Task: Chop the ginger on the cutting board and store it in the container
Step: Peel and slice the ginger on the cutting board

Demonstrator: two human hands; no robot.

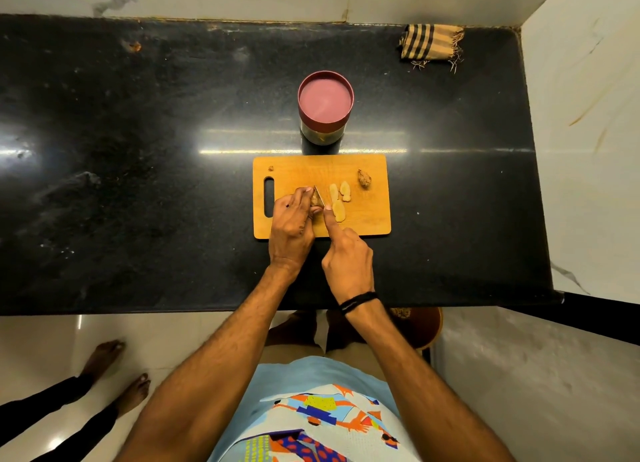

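chopping looks partly done: a few pale slices (341, 198) lie mid cutting board (367, 219), and an uncut knob (364, 178) sits at 2 o'clock. the left hand (292, 224) pinches the ginger (314, 202) at 9 o'clock. the right hand (348, 253) grips the knife (318, 195), forefinger along the blade. the container (325, 105) at 12 o'clock is lidded, so storing is still to do. the knife handle is hidden, the blade is barely visible, and the container's contents are unclear.

3 ginger slices (345, 190), 1 container (325, 108)

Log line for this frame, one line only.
phase: slicing | left hand: holds ginger | right hand: grips knife | slices: on cutting board | container: lid on
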